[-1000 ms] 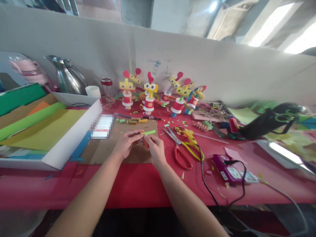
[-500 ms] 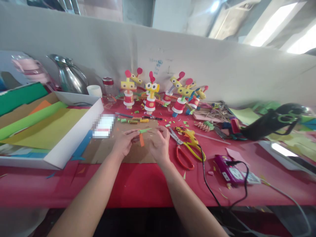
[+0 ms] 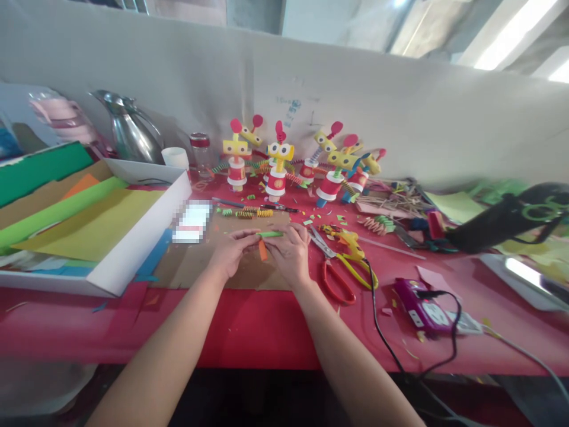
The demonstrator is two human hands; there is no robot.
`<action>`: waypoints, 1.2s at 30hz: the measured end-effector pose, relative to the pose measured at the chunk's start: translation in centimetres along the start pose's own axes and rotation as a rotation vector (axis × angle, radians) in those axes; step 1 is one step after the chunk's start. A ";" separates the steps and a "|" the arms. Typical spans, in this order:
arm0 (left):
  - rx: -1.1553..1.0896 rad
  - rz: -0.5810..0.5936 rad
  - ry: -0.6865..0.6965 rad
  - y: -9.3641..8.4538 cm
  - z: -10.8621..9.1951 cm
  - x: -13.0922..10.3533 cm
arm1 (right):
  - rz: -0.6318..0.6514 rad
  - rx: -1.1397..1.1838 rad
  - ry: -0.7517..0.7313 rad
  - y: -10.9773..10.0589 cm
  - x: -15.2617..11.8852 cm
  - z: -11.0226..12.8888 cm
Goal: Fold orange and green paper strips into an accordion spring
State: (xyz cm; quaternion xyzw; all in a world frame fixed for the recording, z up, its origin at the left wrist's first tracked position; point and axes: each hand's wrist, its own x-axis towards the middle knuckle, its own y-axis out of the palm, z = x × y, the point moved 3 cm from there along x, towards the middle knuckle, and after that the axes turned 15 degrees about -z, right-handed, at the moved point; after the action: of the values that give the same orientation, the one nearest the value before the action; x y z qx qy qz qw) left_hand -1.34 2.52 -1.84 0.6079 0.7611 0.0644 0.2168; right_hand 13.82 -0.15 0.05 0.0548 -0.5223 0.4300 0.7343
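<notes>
Two crossed paper strips, a green one (image 3: pixel 271 234) and an orange one (image 3: pixel 263 250), are held between my hands above a cardboard sheet (image 3: pixel 191 267). My left hand (image 3: pixel 233 252) pinches them where they overlap, and the orange strip hangs downward. My right hand (image 3: pixel 291 252) is closed at the other end of the green strip, its fingertips partly hidden. Red-and-yellow-handled scissors (image 3: pixel 331 261) lie just right of my right hand, beside a yellow glue gun (image 3: pixel 353 244). Several folded paper springs (image 3: pixel 253 213) rest at the cardboard's far edge.
Several paper-cup figures (image 3: pixel 276 178) stand by the wall. A white box (image 3: pixel 146 243) of coloured paper is at the left, near a blurred-out screen (image 3: pixel 192 222). A purple power strip (image 3: pixel 424 308) with cords lies right. A black bottle (image 3: pixel 498 219) leans farther right.
My right hand has come down to the green strip and closed on its right end. My left hand keeps its pinch. The whole view has shifted slightly.
</notes>
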 end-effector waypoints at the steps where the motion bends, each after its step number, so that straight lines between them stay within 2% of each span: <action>1: -0.001 -0.006 0.001 0.0 -0.1 -0.1 | -0.007 0.011 -0.006 -0.1 0.0 -0.1; 5: 0.019 -0.016 -0.002 0.0 -0.1 -0.2 | 0.000 0.010 -0.024 -0.2 0.2 -0.3; 14: -0.019 0.072 -0.005 0.0 0.5 0.1 | 0.021 -0.052 0.015 0.0 0.2 -0.1; 36: 0.102 0.057 0.061 0.2 0.5 -0.3 | 0.016 -0.029 0.133 0.0 0.5 -0.1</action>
State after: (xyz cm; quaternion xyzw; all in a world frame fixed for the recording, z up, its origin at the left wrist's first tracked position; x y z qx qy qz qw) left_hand -0.91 2.20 -2.11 0.6374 0.7520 0.0500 0.1603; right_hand 13.91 0.18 0.37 0.0116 -0.4790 0.4309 0.7647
